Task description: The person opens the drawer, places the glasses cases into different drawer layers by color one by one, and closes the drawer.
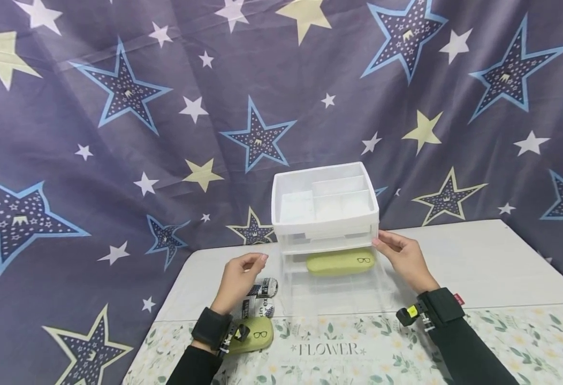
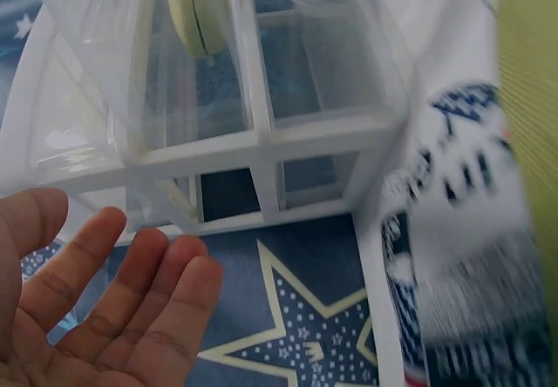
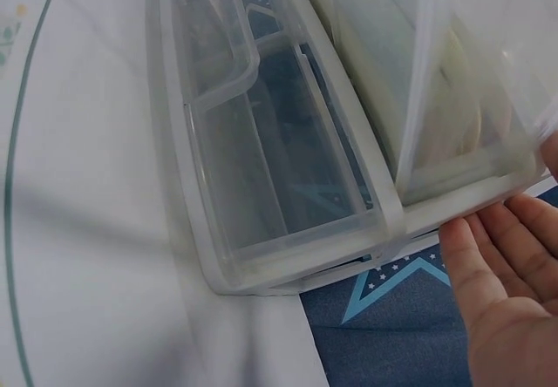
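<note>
A white storage unit [image 1: 327, 224] with clear drawers stands on the table, a divided tray on its top. Behind a clear front lies a yellow-green glasses case [image 1: 340, 262] with a small spectacles print. My right hand [image 1: 404, 262] is at the unit's right side, fingertips at the white frame [image 3: 418, 217] and fingers mostly straight. Off the unit's left side, my left hand [image 1: 240, 280] holds nothing, its fingers loosely bent. Below it lie two cases with black-and-white print [image 1: 264, 287] and a second yellow-green case [image 1: 262, 334], partly hidden by my left wrist.
A white table with a flower-printed cloth [image 1: 329, 350] along its front carries everything. Right behind the unit hangs a dark curtain [image 1: 310, 128] with stars. White table surface [image 1: 464, 262] extends to the right of the unit.
</note>
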`<state>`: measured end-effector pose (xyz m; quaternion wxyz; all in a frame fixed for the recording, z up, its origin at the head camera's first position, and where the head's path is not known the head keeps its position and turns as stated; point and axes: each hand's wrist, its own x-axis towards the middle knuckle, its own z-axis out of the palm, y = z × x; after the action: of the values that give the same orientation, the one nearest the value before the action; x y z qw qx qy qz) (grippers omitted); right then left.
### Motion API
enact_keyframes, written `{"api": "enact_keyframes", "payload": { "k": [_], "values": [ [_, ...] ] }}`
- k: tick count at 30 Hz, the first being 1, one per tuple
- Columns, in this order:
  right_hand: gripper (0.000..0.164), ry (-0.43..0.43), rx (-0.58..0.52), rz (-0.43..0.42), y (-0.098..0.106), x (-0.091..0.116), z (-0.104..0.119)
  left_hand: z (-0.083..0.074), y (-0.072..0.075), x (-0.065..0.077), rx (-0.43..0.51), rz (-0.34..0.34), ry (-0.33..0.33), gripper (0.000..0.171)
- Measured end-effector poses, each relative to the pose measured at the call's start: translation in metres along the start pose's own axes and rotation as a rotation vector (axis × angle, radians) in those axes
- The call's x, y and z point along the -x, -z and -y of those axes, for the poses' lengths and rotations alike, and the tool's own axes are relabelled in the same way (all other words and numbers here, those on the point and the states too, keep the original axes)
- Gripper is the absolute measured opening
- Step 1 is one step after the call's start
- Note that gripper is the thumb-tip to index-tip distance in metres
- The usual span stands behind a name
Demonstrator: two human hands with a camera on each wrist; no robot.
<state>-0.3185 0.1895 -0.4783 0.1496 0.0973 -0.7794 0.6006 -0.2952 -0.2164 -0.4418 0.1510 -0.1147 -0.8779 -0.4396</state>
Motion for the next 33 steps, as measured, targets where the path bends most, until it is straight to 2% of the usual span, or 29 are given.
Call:
{"api": "enact_keyframes", "payload": {
  "k": [7, 10, 14, 19, 22, 27, 33],
  "values": [
    [0.055, -0.010, 0.027, -0.024, 0.004, 0.003, 0.001, 0.005, 0.009, 0.016, -0.107, 0.071, -0.075, 0.025],
    [0.053, -0.002, 0.025, -0.032, 0.002, 0.002, -0.001, 0.010, 0.018, 0.025, -0.144, 0.138, -0.094, 0.025],
    [0.052, 0.020, 0.018, -0.031, -0.002, 0.001, -0.003, 0.019, 0.035, 0.035, -0.208, 0.292, -0.107, 0.034],
    [0.051, 0.030, 0.015, -0.027, -0.003, 0.000, -0.003, 0.023, 0.056, 0.040, -0.306, 0.525, -0.198, 0.048],
    [0.051, 0.032, 0.009, -0.033, -0.002, -0.001, -0.002, 0.021, 0.065, 0.040, -0.390, 0.613, -0.226, 0.058],
    [0.053, 0.026, 0.007, -0.038, -0.001, -0.002, -0.002, 0.021, 0.073, 0.046, -0.498, 0.663, -0.234, 0.070],
    [0.051, 0.018, 0.001, -0.034, -0.001, -0.001, -0.003, 0.027, 0.069, 0.056, -0.516, 0.671, -0.248, 0.070]
  ]
}}
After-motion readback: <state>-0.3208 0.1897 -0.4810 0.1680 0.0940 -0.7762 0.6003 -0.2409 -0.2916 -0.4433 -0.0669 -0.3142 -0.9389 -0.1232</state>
